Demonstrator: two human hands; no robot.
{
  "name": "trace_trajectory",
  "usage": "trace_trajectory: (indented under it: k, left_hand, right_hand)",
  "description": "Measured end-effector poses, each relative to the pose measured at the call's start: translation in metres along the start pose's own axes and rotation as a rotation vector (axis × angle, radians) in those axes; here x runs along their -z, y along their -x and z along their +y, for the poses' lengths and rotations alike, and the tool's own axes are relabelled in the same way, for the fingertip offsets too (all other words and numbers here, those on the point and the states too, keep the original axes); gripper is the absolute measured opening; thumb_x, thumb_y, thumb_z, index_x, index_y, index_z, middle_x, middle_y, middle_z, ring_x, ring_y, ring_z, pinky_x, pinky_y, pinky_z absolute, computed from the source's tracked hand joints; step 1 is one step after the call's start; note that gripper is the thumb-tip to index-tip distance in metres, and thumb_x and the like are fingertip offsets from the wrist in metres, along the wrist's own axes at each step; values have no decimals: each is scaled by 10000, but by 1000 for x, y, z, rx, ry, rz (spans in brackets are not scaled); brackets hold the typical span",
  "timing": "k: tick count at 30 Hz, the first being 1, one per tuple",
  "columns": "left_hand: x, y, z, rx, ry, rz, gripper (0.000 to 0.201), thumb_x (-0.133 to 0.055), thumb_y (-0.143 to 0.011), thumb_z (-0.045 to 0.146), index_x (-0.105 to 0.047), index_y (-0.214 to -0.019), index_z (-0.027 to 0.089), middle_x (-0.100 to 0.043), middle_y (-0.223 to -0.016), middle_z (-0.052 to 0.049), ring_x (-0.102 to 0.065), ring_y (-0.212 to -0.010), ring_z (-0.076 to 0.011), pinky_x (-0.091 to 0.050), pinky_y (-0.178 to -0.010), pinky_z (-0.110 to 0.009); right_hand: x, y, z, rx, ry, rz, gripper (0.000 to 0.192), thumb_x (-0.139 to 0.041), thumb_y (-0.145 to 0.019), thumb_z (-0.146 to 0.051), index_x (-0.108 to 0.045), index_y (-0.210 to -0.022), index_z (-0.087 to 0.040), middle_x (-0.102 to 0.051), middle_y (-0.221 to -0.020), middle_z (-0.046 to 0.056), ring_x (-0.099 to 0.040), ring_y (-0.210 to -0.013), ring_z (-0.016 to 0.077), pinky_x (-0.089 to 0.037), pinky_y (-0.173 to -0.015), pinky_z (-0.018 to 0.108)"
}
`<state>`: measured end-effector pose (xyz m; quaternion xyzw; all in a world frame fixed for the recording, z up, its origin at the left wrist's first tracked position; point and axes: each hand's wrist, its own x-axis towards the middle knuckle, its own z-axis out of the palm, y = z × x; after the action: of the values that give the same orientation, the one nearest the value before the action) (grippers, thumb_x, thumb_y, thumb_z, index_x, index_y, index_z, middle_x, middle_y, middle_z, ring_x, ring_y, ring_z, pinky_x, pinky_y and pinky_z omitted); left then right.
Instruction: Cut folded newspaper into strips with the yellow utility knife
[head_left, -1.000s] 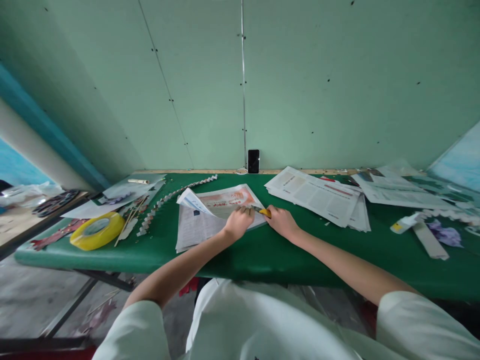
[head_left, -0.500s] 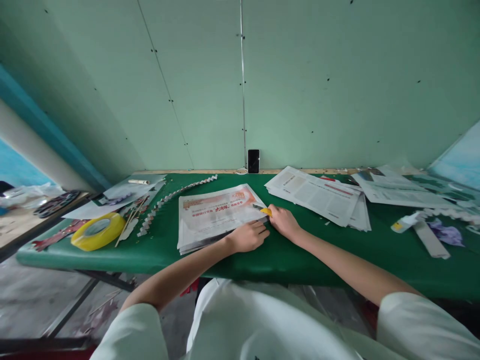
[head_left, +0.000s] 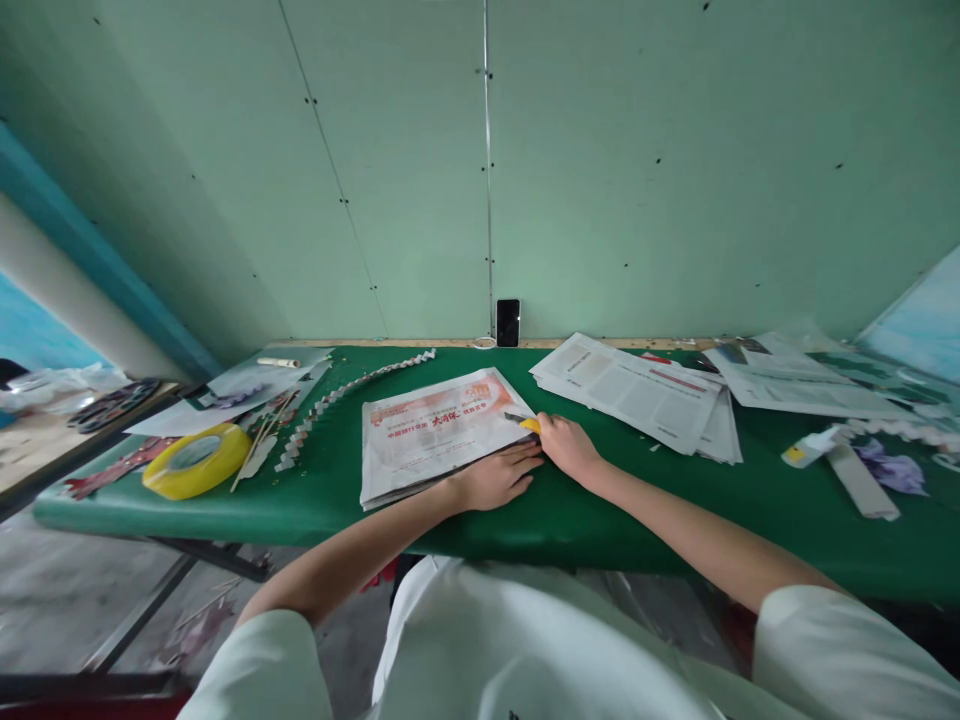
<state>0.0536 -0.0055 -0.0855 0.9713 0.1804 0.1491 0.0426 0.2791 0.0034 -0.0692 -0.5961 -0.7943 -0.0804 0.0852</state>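
A folded stack of newspapers [head_left: 435, 435] with red and orange print lies on the green-covered table in front of me. My left hand [head_left: 496, 480] rests flat along its near right edge, fingers stretched out toward the right. At the right edge of the stack, my right hand [head_left: 568, 445] is closed around a yellow utility knife [head_left: 529, 425]. The knife's blade points left and lies over the paper near the right edge. Most of the knife's handle is hidden in my fingers. My two hands are close together, almost touching.
More newspapers [head_left: 630, 390] lie to the right of the stack. A roll of yellow tape [head_left: 196, 460], thin sticks [head_left: 262, 440] and a folded paper chain [head_left: 322, 405] are on the left. A phone [head_left: 508, 323] leans against the wall. A glue bottle [head_left: 814, 445] lies at the right.
My left hand has flattened, its fingers reaching slightly further right. The newspaper stack's left edge has shifted a little to the right. My right hand still grips the knife in nearly the same place.
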Motion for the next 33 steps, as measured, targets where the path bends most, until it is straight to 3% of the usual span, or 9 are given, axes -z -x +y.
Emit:
trace_trajectory:
  k: [13,20,27,33]
  left_hand:
    - [3,-3,0,22,43,-5,448,-499,-1156,267,-609,-1573,144,-593,-1656,-133,-455,-1629,-235,-357,-1390,-428]
    - [4,-2,-2,31,54,-12,451,-490,-1156,248,-596,-1584,156,-523,-1711,-144,-416,-1651,-240,-368,-1384,-437]
    - [2,-1,-3,22,68,-4,443,-485,-1162,258,-596,-1570,127,-501,-1720,-176,-396,-1662,-257,-380,-1375,-452]
    - [12,-2,-10,-35,99,-4,461,-513,-1148,218,-577,-1603,172,-514,-1715,-157,-398,-1661,-250,-370,-1379,-462]
  right_hand:
    - [1,-2,0,34,-33,9,83,-560,-1077,-115,-624,-1089,-167,-770,-969,168,-780,-954,298,-499,-677,293]
    - [4,-3,29,58,-379,32,102,-702,-1024,-238,-703,-1125,-222,-820,-1091,90,-790,-966,259,-529,-774,294]
    - [-3,-6,51,118,-532,71,119,-720,-967,-251,-736,-1083,-228,-813,-1118,81,-780,-999,258,-571,-876,334]
    - [-7,-6,52,170,-580,60,105,-646,-1012,-288,-732,-1036,-234,-802,-1059,69,-766,-915,238,-560,-770,312]
